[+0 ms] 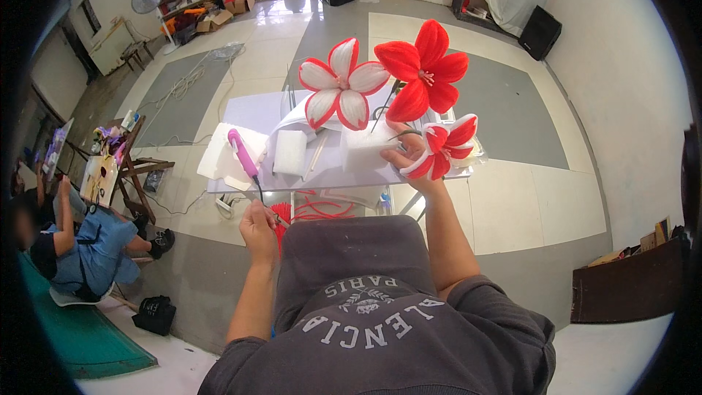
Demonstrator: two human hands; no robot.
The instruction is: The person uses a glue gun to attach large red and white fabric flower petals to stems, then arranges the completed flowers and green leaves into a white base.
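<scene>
My left hand (258, 233) is curled at the table's near edge, around the dark cord (260, 191) of a pink-handled electric tool (244, 153). That tool lies on a white foam sheet (216, 156). My right hand (414, 156) grips the right side of a white foam block (364, 148), its thumb against the side. Above the block stand a white fuzzy flower with red edges (343, 83) and a red fuzzy flower (422, 74). A smaller red-and-white flower (447, 147) overlaps my right hand, its stem reaching towards the block.
A smaller foam block (289, 152) and thin white sticks (317, 153) lie on the white table (247, 107). Red pipe-cleaner-like strips (323, 208) show below its edge. On the left, a person (93, 247) sits beside a small work stand (101, 173). Cables (184, 85) cross the tiled floor.
</scene>
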